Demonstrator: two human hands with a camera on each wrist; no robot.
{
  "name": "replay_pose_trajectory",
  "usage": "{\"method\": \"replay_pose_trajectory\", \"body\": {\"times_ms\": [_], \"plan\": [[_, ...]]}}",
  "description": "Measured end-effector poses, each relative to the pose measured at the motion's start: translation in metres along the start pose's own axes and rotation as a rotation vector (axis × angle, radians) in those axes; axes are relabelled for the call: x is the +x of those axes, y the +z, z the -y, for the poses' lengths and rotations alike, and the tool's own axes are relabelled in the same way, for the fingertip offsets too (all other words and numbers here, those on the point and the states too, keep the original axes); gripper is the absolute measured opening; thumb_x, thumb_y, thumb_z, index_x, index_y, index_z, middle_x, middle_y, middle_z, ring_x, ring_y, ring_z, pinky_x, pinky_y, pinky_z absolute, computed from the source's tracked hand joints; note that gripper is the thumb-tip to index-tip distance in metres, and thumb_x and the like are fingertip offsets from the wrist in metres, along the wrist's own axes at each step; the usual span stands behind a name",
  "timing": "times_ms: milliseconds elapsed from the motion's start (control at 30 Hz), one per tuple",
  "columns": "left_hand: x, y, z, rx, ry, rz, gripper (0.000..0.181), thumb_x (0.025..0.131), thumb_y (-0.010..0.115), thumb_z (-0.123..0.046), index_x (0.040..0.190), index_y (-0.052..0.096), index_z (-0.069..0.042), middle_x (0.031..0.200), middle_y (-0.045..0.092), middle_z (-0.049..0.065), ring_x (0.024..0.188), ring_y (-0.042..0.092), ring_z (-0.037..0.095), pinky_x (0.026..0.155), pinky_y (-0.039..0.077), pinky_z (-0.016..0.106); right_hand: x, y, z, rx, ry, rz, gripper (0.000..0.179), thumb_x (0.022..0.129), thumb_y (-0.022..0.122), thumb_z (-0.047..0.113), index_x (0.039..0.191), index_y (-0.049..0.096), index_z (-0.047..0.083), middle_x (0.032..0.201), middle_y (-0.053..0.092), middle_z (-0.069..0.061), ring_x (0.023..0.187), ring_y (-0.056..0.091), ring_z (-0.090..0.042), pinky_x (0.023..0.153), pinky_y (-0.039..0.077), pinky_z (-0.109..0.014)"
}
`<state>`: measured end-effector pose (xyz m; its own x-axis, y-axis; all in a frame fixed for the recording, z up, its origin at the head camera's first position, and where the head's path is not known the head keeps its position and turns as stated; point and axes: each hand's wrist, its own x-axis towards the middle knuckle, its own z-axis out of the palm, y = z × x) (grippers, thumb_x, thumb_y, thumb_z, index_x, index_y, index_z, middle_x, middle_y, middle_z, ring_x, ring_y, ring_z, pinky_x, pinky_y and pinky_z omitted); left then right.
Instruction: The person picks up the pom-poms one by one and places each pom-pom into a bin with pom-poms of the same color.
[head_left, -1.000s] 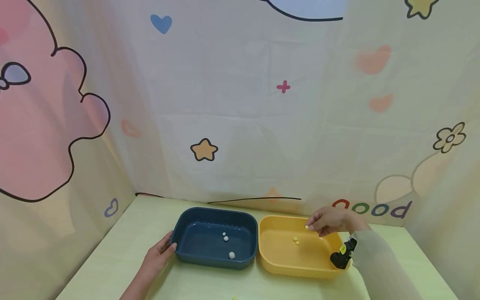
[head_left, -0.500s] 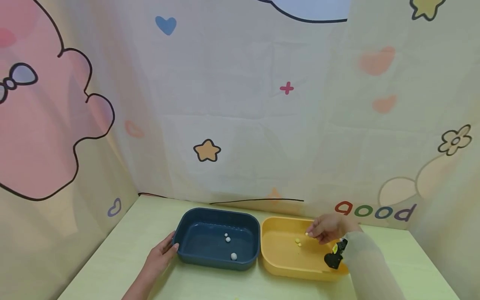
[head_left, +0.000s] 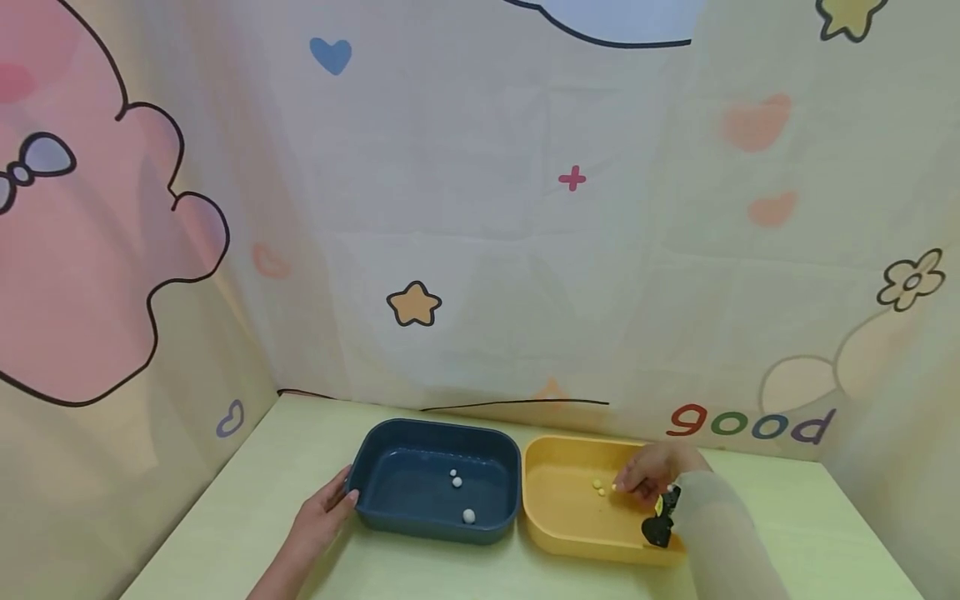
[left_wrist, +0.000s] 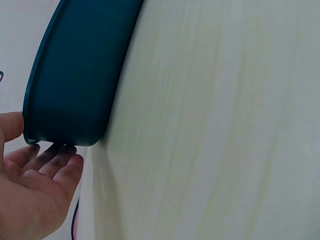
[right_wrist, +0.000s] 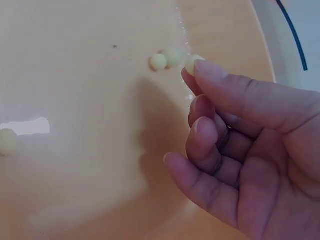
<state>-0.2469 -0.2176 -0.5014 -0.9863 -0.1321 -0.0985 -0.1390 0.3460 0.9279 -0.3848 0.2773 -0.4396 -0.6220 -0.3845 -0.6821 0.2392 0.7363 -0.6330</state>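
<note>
My left hand (head_left: 318,521) grips the left end of a dark blue tray (head_left: 431,530); in the left wrist view the thumb lies at its rim and the fingertips touch the outer wall (left_wrist: 75,75). Inside that tray are three white balls (head_left: 468,517) of differing size. Over the yellow tray (head_left: 592,546), my right hand (head_left: 651,473) pinches a small pale yellow ball (right_wrist: 192,65) between thumb and forefinger. Two more yellow balls (right_wrist: 159,62) lie close together on the tray floor, just beside the held one. Another yellow ball (right_wrist: 7,142) shows at the right wrist view's left edge.
Both trays stand side by side on a pale table (head_left: 240,508). A printed cloth (head_left: 487,333) hangs behind and along the sides. A black wrist device (head_left: 660,525) hangs at the right sleeve, over the yellow tray's right end.
My right hand has come down and slightly nearer inside the yellow tray, carrying the pinched ball close to the two loose ones. The left hand keeps its hold on the blue tray.
</note>
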Motion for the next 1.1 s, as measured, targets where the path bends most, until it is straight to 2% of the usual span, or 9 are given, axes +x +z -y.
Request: {"method": "replay_pose_trajectory", "body": {"times_ms": [433, 833, 1100], "plan": [[-0.001, 0.000, 0.002, 0.004, 0.004, -0.011, 0.056, 0.108, 0.051, -0.016, 0.157, 0.032, 0.005, 0.155, 0.038, 0.034, 0.146, 0.039, 0.050, 0.113, 0.046, 0.055, 0.010, 0.012, 0.004, -0.096, 0.076, -0.041, 0.017, 0.101, 0.062, 0.013, 0.096, 0.076, 0.006, 0.068, 0.057, 0.006, 0.066, 0.053, -0.007, 0.070, 0.053, -0.017], [-0.002, -0.001, 0.002, 0.000, 0.010, -0.009, 0.057, 0.108, 0.051, -0.017, 0.157, 0.032, 0.004, 0.155, 0.038, 0.035, 0.146, 0.039, 0.050, 0.113, 0.047, 0.054, 0.014, 0.016, 0.005, -0.157, 0.102, -0.088, 0.013, 0.097, 0.069, 0.015, 0.092, 0.077, 0.008, 0.068, 0.061, 0.006, 0.068, 0.055, -0.009, 0.078, 0.048, -0.024], [-0.001, -0.002, 0.004, -0.001, 0.008, -0.011, 0.057, 0.108, 0.052, -0.017, 0.157, 0.032, 0.004, 0.155, 0.038, 0.035, 0.146, 0.039, 0.050, 0.113, 0.048, 0.054, 0.010, 0.017, 0.012, -0.206, 0.104, -0.041, 0.014, 0.099, 0.066, 0.013, 0.097, 0.077, 0.006, 0.071, 0.062, 0.007, 0.071, 0.057, -0.008, 0.083, 0.050, -0.025]]}}
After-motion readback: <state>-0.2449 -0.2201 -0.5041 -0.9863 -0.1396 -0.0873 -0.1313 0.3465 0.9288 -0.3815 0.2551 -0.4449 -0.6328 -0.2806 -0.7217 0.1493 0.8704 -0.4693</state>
